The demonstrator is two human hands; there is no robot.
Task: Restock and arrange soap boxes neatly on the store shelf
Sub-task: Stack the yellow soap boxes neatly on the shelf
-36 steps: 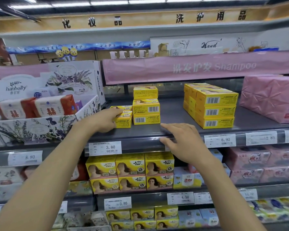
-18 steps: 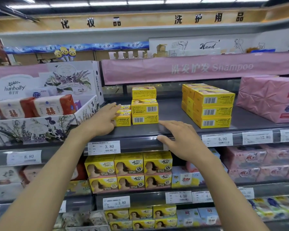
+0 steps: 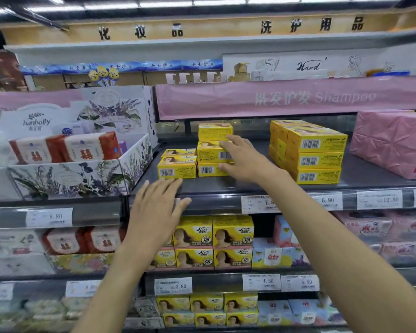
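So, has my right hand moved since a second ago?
Yes. The right hand has left the shelf's front edge and gone up and back to the three-high stack of yellow soap boxes.

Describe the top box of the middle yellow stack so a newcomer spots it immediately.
Find the pink Shampoo banner; on the grey shelf under it stand three groups of yellow soap boxes. The middle stack, which the right hand touches, is one box wide and three high. The wanted box crowns it: nothing sits above or beside it, and its front shows no barcode.
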